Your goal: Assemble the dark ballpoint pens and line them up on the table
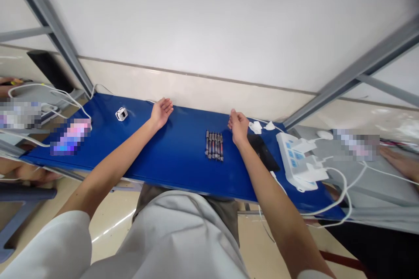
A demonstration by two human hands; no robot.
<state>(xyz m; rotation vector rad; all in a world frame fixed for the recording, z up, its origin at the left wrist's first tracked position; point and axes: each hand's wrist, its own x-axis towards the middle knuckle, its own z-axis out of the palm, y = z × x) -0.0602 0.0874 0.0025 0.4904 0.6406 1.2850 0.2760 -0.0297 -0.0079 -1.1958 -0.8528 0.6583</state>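
My left hand (161, 113) is over the back of the blue table, palm up, with its fingers stretched out and nothing in it. My right hand (238, 127) has its fingers curled in loosely, and no object shows in it. Between the hands, nearer the right one, lies a row of several dark pens (214, 146), side by side and pointing away from me. A black flat device (263, 152) lies beside my right wrist, partly hidden by the forearm. Crumpled white tissue (255, 127) sits just right of the right hand.
A white power strip (290, 161) with plugs and cables fills the table's right end. A small white cube-shaped gadget (121, 114) and a blurred-out phone (71, 136) lie at left. Grey metal posts (353, 67) frame the blue table (176, 152). Other people's hands show at both sides.
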